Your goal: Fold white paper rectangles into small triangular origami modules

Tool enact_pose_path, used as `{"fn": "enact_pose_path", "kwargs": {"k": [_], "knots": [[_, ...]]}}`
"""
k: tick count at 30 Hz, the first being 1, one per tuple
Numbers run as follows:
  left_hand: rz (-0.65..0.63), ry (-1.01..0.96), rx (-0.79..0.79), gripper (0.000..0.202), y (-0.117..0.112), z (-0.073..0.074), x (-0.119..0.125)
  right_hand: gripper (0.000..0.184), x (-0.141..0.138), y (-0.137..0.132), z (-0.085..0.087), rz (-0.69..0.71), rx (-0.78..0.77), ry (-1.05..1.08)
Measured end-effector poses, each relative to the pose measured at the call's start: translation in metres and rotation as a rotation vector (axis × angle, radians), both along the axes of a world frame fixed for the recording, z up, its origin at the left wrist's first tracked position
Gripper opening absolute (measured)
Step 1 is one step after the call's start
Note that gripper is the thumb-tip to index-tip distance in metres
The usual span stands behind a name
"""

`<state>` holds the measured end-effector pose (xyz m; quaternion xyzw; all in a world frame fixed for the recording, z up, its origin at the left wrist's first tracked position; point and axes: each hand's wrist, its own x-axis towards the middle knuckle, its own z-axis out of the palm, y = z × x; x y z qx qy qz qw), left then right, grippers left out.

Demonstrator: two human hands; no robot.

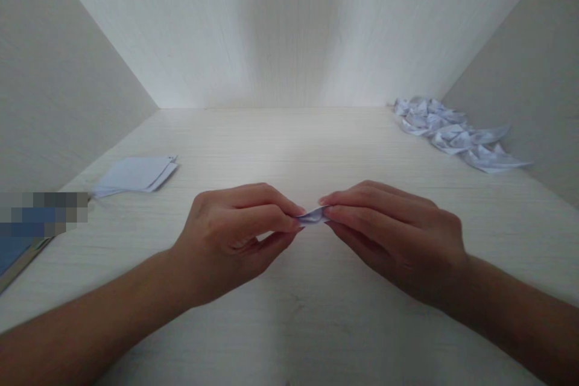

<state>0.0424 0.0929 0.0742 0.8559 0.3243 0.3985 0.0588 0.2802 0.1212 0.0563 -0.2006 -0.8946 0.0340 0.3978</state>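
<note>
A small white folded paper (pixel 313 216), creased and narrow, is over the counter (pixel 289 139), its ends covered, pinched by the left hand (pixel 233 226) and right hand (pixel 400 232). Beyond: flat sheets (pixel 133 174) left, crumpled-looking folded pieces (pixel 446 129) right; a blue object (pixel 15 250), partly pixelated, far left.

One left hand (pixel 239 229) and one right hand (pixel 398 232) — two in all — share one folded paper (pixel 312 216), midway between the side edges of the table (pixel 289 145). Toward the left edge lies one stack of sheets (pixel 134 173), at least two showing. One heap of folded pieces (pixel 452 132) sits by the far right corner — too overlapped to count. One blue item (pixel 14 250), partly pixelated, lies at the left edge.
</note>
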Motion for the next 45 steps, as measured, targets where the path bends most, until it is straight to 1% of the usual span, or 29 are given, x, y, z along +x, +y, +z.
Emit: {"fn": "enact_pose_path", "kwargs": {"k": [3,6,11,14,19,24,27,29,32,36,40,43,45], "knots": [[0.016,0.015,0.011,0.011,-0.001,-0.001,0.0,0.011,-0.002,-0.002,0.0,-0.032,-0.032,-0.014],[0.038,0.027,0.01,0.01,-0.002,-0.003,0.001,0.005,-0.005,-0.006,0.001,-0.104,-0.069,-0.033],[0.07,0.055,0.04,0.01,-0.003,-0.005,0.003,0.009,-0.011,-0.012,0.0,-0.207,0.021,-0.075],[0.094,0.06,0.054,0.011,-0.003,-0.005,0.004,0.012,-0.014,-0.013,-0.002,-0.245,0.044,-0.095],[0.112,0.07,0.065,0.011,-0.004,-0.004,0.004,0.012,-0.018,-0.01,-0.003,-0.271,0.085,-0.071],[0.131,0.087,0.065,0.013,-0.006,-0.006,0.004,0.011,-0.022,-0.007,-0.006,-0.248,0.058,-0.031],[0.143,0.087,0.039,0.012,-0.003,-0.008,0.003,0.013,-0.022,-0.003,-0.008,-0.233,0.013,-0.048],[0.142,0.083,-0.015,0.011,-0.001,-0.009,0.002,0.014,-0.021,0.001,-0.009,-0.211,-0.033,-0.063],[0.141,0.081,-0.146,0.011,0.003,-0.008,0.001,0.015,-0.019,0.005,-0.008,-0.172,-0.094,-0.082],[0.16,0.011,-0.403,0.007,0.008,-0.007,-0.001,0.02,-0.016,0.007,-0.006,-0.128,-0.196,-0.096],[0.154,-0.086,-0.624,0.012,0.009,-0.008,-0.001,0.023,-0.014,0.007,-0.003,-0.095,-0.357,-0.084],[0.129,-0.165,-0.731,0.013,0.008,-0.009,0.001,0.02,-0.013,0.006,-0.001,-0.115,-0.446,-0.088],[0.112,-0.259,-0.757,0.014,0.008,-0.011,0.003,0.015,-0.013,0.005,0.001,-0.15,-0.489,-0.072]]}}
